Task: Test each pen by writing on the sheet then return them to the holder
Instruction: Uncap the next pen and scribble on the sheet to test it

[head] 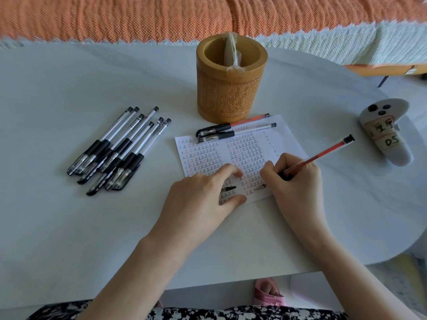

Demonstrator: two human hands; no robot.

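Right now, from the one head view, the right hand (298,181) is closed round a red pen (321,155), tip down on the lower edge of the sheet (284,139), barrel slanting up to the right. The left hand (203,197) lies flat on the sheet's near left corner, fingers spread, pinning it down; a small black cap (228,188) shows between its fingers, though I cannot tell whether it is gripped or just lying there. The holder (231,86) stands upright just behind the sheet, with only a plastic-wrapped thing inside. Two pens (233,131) lie across the sheet's far edge, a heap of black pens (120,151) sits well apart to the left, and a taped controller (385,135) lies out to the right, all on the white table (69,227).

As I judge it, the sheet is nearly full, so fresh marks may land on old ones and make a faint pen hard to judge. If the left hand lifts, the paper could slide under the stroke. The loose cap could roll away, and the two pens on the far edge might be nudged off.

The pen tip is partly hidden by the right fingers, and the rows of marks beneath both hands are covered. The wrapped thing in the holder is too blurred to name.
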